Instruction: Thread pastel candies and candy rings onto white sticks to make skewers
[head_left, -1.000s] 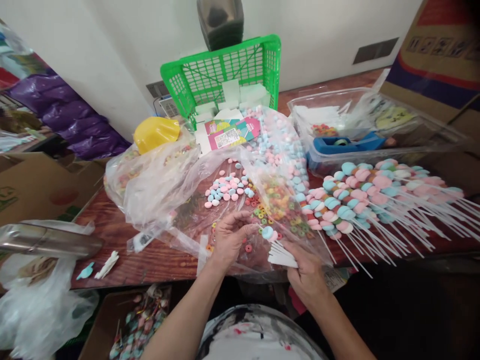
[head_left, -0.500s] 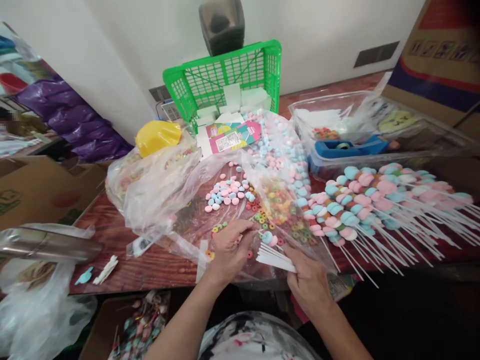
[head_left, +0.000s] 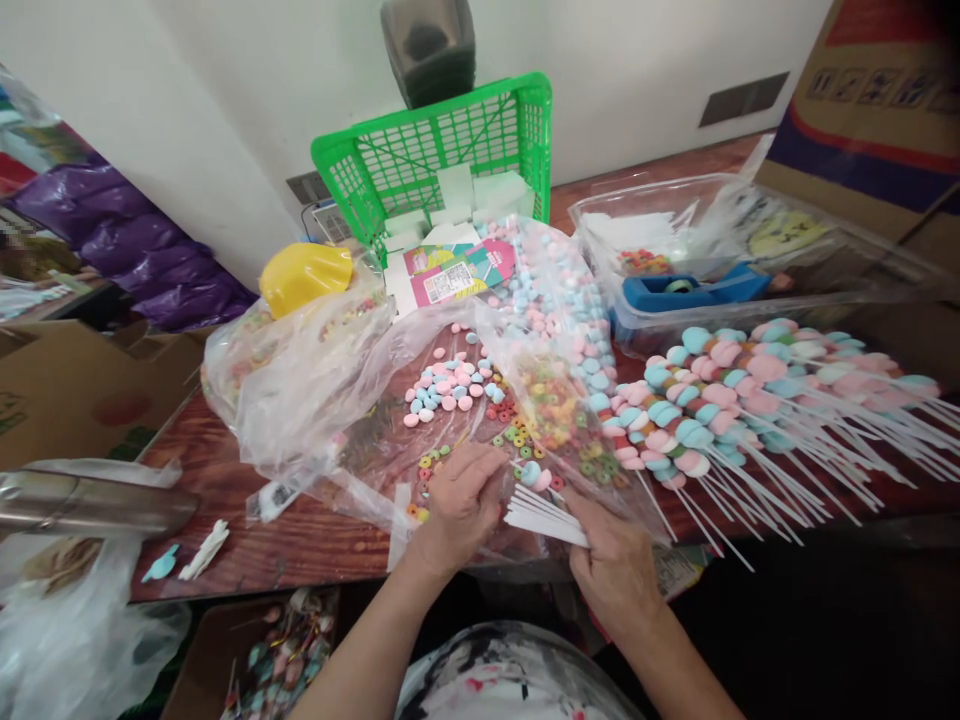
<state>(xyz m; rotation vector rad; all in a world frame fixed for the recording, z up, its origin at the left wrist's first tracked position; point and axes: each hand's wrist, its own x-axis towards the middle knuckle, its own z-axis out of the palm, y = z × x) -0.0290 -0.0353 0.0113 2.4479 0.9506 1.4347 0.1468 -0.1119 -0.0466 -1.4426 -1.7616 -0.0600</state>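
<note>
My right hand (head_left: 616, 548) grips a fan of thin white sticks (head_left: 541, 515). Just above the fan, a blue piece (head_left: 530, 474) and a pink piece sit on a stick tip that points toward my left hand. Curled, with the back of the hand up, my left hand (head_left: 466, 500) hovers left of that tip over small coloured rings (head_left: 517, 437); its fingertips are partly hidden. Beyond the hands lies a loose pile of pink and blue round pieces (head_left: 450, 384) on clear plastic sheeting.
Finished-looking pink and blue sticks (head_left: 720, 400) are heaped at right. A green basket (head_left: 431, 130) stands at the back, a clear bin (head_left: 675, 318) with a blue tape dispenser (head_left: 690, 290) behind the heap. At left are a yellow scoop-like object (head_left: 306, 280) and a metal flask (head_left: 97, 503).
The view has shifted slightly, so most things sit a little further left. My left hand's fingers have drawn in more; my right hand keeps its hold on the sticks.
</note>
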